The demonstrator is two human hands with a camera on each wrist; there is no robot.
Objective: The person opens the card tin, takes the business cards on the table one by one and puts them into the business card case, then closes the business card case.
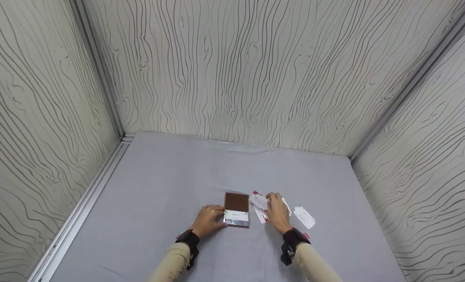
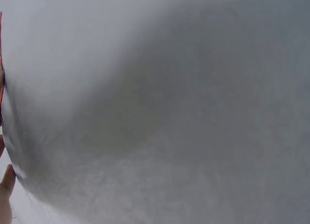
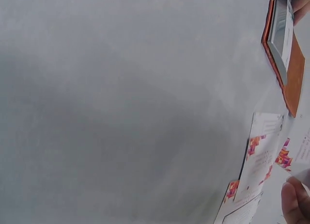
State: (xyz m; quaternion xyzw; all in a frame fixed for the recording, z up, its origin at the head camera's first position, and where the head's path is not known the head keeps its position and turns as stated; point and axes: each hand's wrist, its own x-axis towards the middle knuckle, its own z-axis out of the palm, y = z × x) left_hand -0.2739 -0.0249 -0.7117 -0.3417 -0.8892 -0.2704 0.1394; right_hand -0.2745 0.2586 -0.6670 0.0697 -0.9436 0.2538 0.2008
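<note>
Two hands work over the grey cloth [image 1: 158, 188], black straps [image 1: 294, 239] on their wrists. The left hand [image 1: 209, 220] holds the left edge of an open brown card holder [image 1: 237, 202], thumb and fingers spaced along it. The right hand [image 1: 278, 212] pinches a white card [image 1: 259, 200] between thumb and fingers, just right of the holder, partly covering the loose cards beneath; another card [image 1: 304, 216] lies right of it. Beyond stands a line-patterned wall [image 1: 224, 74].
</note>
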